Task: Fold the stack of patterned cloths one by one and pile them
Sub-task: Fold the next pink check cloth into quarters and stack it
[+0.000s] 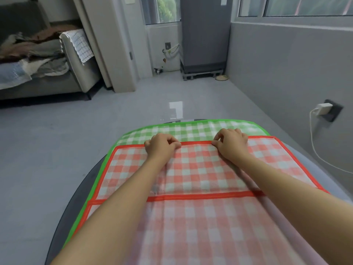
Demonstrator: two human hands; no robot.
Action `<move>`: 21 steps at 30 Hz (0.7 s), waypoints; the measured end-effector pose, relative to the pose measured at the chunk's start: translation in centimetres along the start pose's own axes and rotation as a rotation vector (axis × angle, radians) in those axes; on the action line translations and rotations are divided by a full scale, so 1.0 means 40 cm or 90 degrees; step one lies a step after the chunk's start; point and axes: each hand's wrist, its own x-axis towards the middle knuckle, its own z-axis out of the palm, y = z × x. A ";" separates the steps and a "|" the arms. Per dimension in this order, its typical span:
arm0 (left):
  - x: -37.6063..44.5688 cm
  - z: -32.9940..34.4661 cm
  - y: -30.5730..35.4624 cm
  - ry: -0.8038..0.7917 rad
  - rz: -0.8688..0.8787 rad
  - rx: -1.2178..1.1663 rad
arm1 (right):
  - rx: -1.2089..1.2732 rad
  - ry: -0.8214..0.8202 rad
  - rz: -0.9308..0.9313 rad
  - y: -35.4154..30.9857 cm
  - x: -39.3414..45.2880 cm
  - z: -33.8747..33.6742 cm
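A red-and-white checked cloth (196,169) with a red border lies spread on top of a green-and-white checked cloth (191,129) with a green border, on a round dark table (76,190). A second red border strip crosses the red cloth nearer to me, so one layer lies over another. My left hand (161,145) and my right hand (232,142) both rest on the far red border, fingers curled and pinching that edge. The green cloth shows beyond the hands and along the left side.
The table's curved rim drops off to grey floor on the left and far side. A grey wall with a plugged charger (322,109) and white cable runs on the right. A sofa (44,73) with heaped laundry stands at the far left.
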 end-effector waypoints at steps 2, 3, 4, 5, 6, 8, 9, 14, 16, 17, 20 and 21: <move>-0.028 -0.024 0.005 -0.010 -0.003 -0.016 | 0.000 0.008 -0.029 -0.001 -0.029 -0.017; -0.043 -0.041 0.010 -0.015 -0.005 -0.028 | 0.022 0.020 -0.041 -0.002 -0.046 -0.031; -0.059 -0.060 0.015 -0.022 -0.007 -0.044 | 0.051 0.034 -0.050 -0.005 -0.062 -0.050; -0.076 -0.082 0.021 -0.029 -0.008 -0.058 | 0.080 0.045 -0.056 -0.008 -0.080 -0.071; -0.094 -0.105 0.027 -0.035 -0.006 -0.068 | 0.102 0.051 -0.064 -0.013 -0.098 -0.095; -0.135 -0.155 0.042 -0.041 0.012 -0.069 | 0.136 0.057 -0.084 -0.023 -0.142 -0.146; -0.158 -0.182 0.049 -0.039 0.024 -0.067 | 0.145 0.062 -0.102 -0.029 -0.167 -0.174; -0.281 -0.319 0.111 -0.045 0.110 -0.031 | 0.105 0.133 -0.203 -0.048 -0.293 -0.318; -0.335 -0.366 0.140 -0.054 0.129 -0.003 | 0.062 0.150 -0.236 -0.053 -0.346 -0.370; -0.363 -0.386 0.152 -0.060 0.138 0.015 | 0.043 0.151 -0.252 -0.056 -0.373 -0.394; -0.447 -0.421 0.172 -0.091 0.156 0.059 | 0.012 0.084 -0.276 -0.056 -0.457 -0.447; -0.476 -0.427 0.171 -0.105 0.160 0.067 | 0.009 0.047 -0.275 -0.053 -0.483 -0.459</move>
